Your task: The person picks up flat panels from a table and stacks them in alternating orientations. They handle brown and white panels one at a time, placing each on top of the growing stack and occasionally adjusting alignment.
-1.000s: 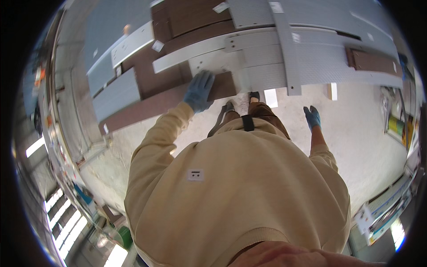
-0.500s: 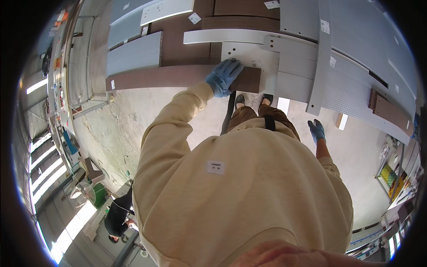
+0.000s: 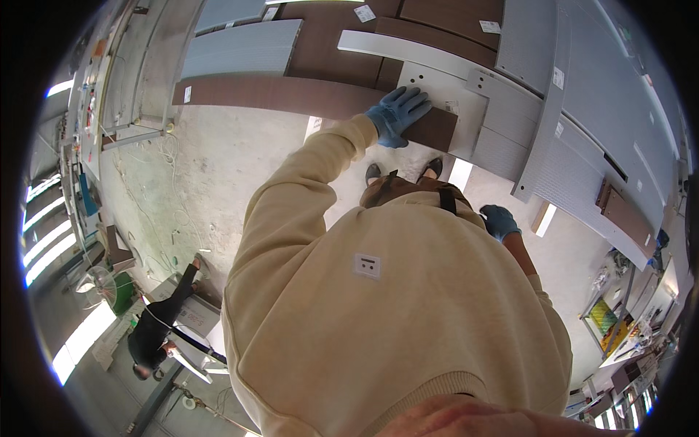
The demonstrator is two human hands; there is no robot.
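My left hand (image 3: 398, 115), in a blue glove, lies with spread fingers on a long brown panel (image 3: 291, 97). The hand rests near the panel's right end, and the panel runs along the near edge of the laid-out boards. Just beyond my fingers is a white board (image 3: 445, 86) with dark holes, partly covered by the brown panel. My right hand (image 3: 499, 222), gloved too, hangs low beside my body. Its fingers are loosely bent, with the thumb a little apart, and nothing shows in them.
Grey panels (image 3: 597, 95) and darker brown panels (image 3: 331, 54) cover the work surface beyond. A narrow grey strip (image 3: 542, 138) lies across them at the right. At the far lower left are a person (image 3: 156, 324) in dark clothes and a fan (image 3: 97, 284). Cables (image 3: 171, 156) lie on the floor.
My view has shifted, and the panels sit higher and tilted in it. My left hand stays on the brown panel. My right hand has come closer to my body, its fingers more bent.
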